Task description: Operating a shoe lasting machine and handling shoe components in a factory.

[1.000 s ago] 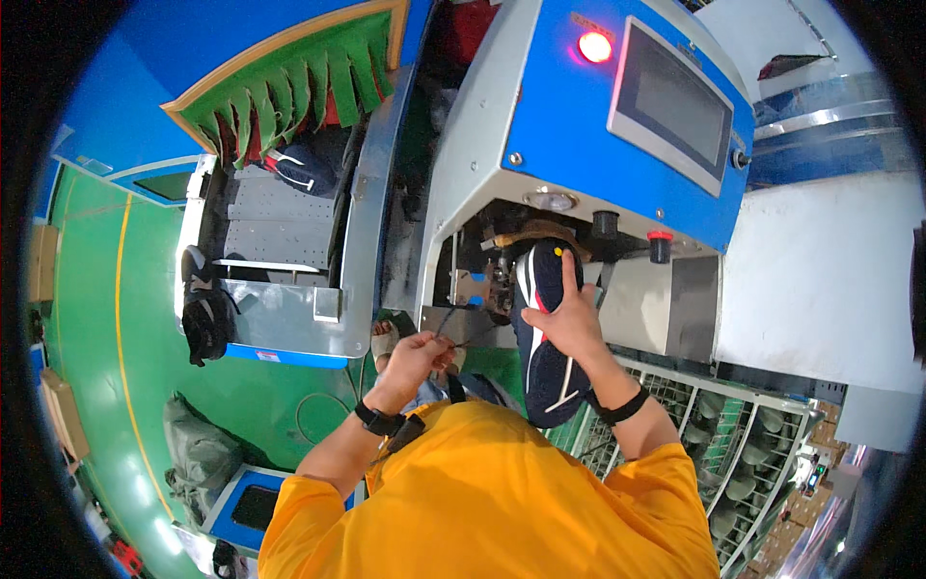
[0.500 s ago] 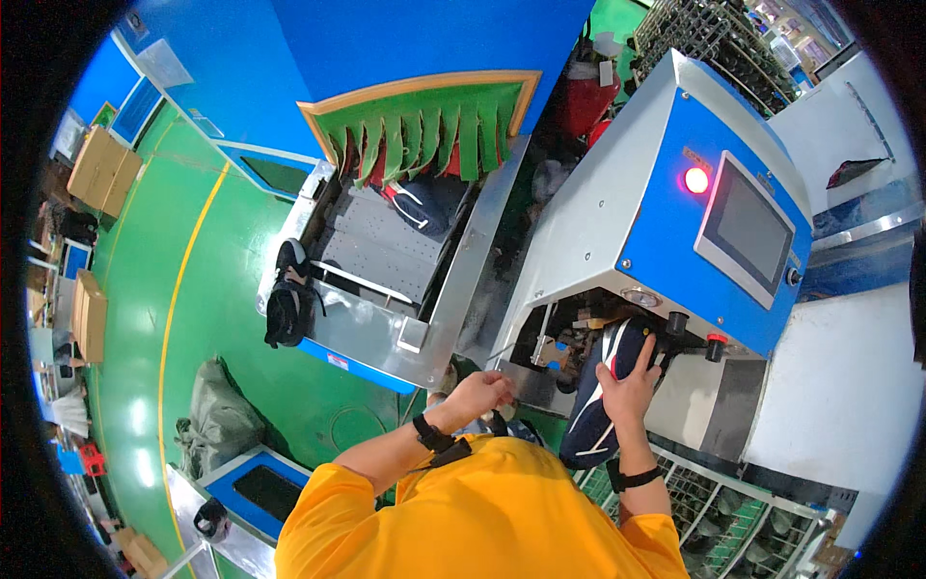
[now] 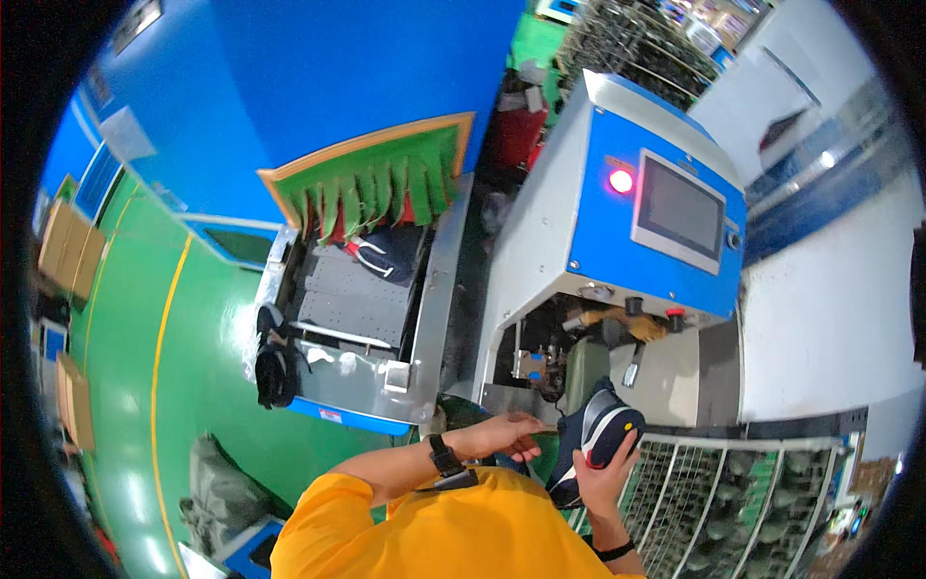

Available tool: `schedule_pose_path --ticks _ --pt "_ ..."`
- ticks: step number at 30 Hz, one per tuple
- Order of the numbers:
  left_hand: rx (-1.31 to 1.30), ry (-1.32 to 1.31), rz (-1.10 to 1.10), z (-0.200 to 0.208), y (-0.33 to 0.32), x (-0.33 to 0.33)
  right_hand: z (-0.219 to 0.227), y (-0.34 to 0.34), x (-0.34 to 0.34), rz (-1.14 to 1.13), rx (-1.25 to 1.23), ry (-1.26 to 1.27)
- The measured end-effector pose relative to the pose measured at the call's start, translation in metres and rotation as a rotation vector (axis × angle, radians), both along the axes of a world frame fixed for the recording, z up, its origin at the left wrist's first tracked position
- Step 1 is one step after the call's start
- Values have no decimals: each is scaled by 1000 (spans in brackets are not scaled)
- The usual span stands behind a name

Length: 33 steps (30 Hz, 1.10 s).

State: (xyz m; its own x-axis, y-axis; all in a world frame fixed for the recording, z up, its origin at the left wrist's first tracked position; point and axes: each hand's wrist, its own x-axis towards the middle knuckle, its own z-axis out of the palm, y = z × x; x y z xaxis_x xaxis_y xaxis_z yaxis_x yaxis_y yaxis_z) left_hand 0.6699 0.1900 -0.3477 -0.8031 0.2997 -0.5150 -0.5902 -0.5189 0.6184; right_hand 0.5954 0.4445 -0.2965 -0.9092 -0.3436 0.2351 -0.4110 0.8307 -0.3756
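My right hand (image 3: 600, 475) has the dark navy shoe (image 3: 590, 439) by its lower part, fingers wrapped shut around it, sole side turned toward me, toe up near the open mouth of the blue-and-grey machine (image 3: 617, 241). My left hand (image 3: 502, 434) sits flat and loosely open just beside the shoe, holding nothing that I can see; black watch (image 3: 442, 454) on that wrist.

Step in hand, as I judge it: shoe is off the machine's work area and held in front of my chest, between cycles. Next move calls for a firm two-hand grip and lining the shoe up square before it goes anywhere; the left hand needs to close on it first.

Counts: one shoe in hand, one more dark shoe (image 3: 381, 253) lying on the grey conveyor (image 3: 352, 304) under the green fringe curtain (image 3: 371, 179). One machine, one lit red lamp (image 3: 621, 180), one touchscreen (image 3: 678, 209). One wire rack (image 3: 733, 492) at my right; its contents are too small to count.
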Motion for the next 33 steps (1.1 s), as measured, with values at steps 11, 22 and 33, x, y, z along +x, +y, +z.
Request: schedule_pose_path --ticks 11,22,33 --pt "386 -187 -380 7 52 19 56 45 45 -5 -687 -1011" --pt "-272 -232 -82 -29 45 50 -6 24 1 20 -1269 -1165" --pt "-810 -4 -328 41 184 20 78 389 194 -1090 -472 -228"
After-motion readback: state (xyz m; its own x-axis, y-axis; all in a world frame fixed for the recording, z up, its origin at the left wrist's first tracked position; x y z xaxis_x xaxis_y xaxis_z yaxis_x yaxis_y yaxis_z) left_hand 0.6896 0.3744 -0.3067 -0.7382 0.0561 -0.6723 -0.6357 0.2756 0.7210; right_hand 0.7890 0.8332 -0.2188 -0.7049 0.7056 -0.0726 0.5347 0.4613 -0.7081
